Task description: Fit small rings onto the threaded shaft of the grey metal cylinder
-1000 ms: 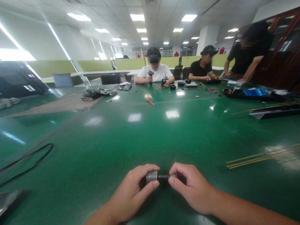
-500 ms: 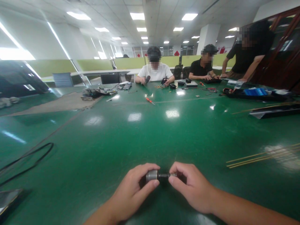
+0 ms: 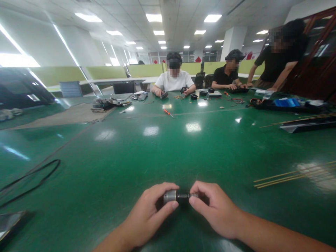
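Low in front of me, both hands hold one small metal part, a silver cylinder (image 3: pixel 170 197) with a thin dark shaft (image 3: pixel 183 196) running right from it. My left hand (image 3: pixel 151 208) is closed round the cylinder, its fingertips above and thumb below. The shaft's far end is pinched between thumb and fingers of my right hand (image 3: pixel 216 206), which hide part of that end. The part lies level, close over the green table (image 3: pixel 147 157). Its exact kind cannot be made out.
Thin brass-coloured rods (image 3: pixel 286 177) lie at the right. A black cable (image 3: pixel 49 171) loops at the left, above a flat dark-edged object (image 3: pixel 10 224). Farther off lies an orange screwdriver (image 3: pixel 167 112). Across the table a person in white (image 3: pixel 175 80) handles dark parts; two others work at the right.
My hands and the metal part keep nearly the same position. Across the table, the person in white has lowered a dark tool from upright to the tabletop.
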Tool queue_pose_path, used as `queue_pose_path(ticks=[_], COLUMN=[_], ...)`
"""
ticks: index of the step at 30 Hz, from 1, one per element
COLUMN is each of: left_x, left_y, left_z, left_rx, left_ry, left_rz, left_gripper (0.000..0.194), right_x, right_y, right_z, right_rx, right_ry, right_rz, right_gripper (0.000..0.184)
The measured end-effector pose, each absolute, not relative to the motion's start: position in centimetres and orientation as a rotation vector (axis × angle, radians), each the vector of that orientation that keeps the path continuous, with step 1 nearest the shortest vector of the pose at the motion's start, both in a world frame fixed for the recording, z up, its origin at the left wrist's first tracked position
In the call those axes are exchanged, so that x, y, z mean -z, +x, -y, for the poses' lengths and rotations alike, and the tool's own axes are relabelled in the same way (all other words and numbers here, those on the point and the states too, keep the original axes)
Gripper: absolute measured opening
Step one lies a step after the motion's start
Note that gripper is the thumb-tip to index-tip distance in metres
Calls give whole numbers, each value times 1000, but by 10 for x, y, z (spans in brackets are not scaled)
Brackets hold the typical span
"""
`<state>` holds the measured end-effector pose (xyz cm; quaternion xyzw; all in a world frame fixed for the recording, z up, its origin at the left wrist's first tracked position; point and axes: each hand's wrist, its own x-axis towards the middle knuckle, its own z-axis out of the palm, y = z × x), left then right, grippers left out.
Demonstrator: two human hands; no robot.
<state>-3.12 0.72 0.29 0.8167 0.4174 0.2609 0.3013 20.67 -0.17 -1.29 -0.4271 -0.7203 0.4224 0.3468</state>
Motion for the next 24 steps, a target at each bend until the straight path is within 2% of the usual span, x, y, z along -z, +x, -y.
queue_pose_path(ticks=[24], left_x=[-3], left_y=[-32], left_z=[-7], left_rx=[-812], left_ry=[2165], left_rz=[-1033], left_gripper=[24], right_x=[15], right_y=[208], right_z=[0], right_rx=[-1157], right_ry=[-1085], right_rz=[1806], right_gripper=[21])
